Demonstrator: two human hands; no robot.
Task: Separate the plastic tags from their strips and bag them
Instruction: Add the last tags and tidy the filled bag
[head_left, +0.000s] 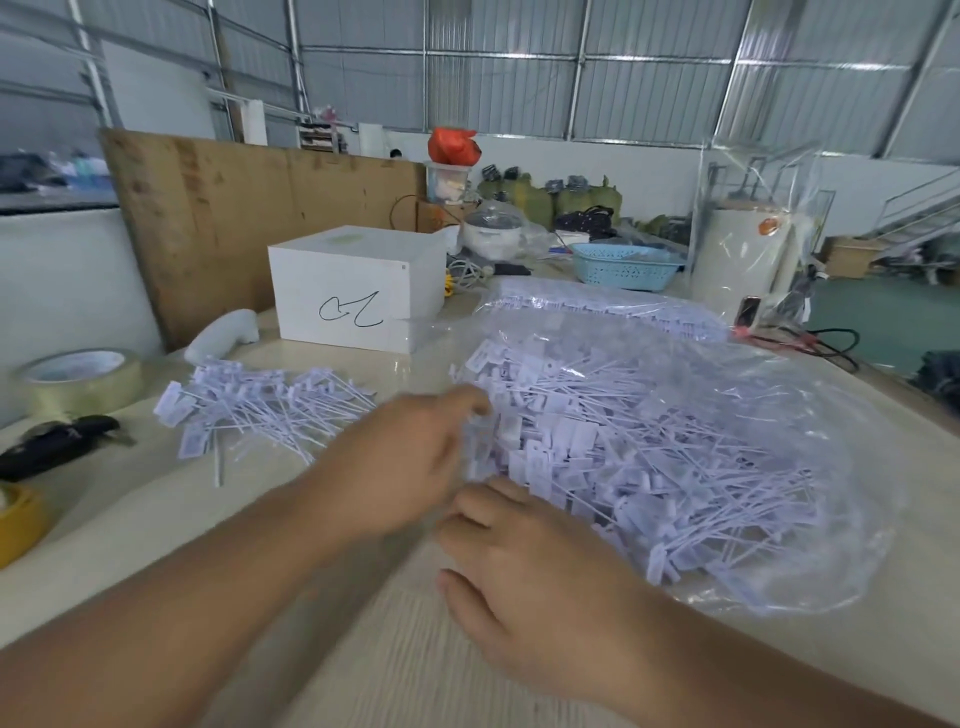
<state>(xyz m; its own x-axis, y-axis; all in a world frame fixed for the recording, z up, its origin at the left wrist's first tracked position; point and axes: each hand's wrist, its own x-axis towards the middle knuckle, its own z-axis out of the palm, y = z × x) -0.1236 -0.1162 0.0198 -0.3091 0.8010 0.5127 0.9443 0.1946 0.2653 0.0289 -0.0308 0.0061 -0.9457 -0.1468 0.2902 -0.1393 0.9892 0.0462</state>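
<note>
**Getting the tags into the bag**

The left hand (400, 467) is reaching into the mouth of the clear bag (779, 415), fingers curled round some white tags (597, 447) — it is blurry, so I am only guessing. The right hand (540, 571) is resting at the bag's edge with loose fingers. More tags are waiting in a loose pile (260, 410) on the table (363, 649). It is best to be holding the bag open wide — then nothing spills.
</note>
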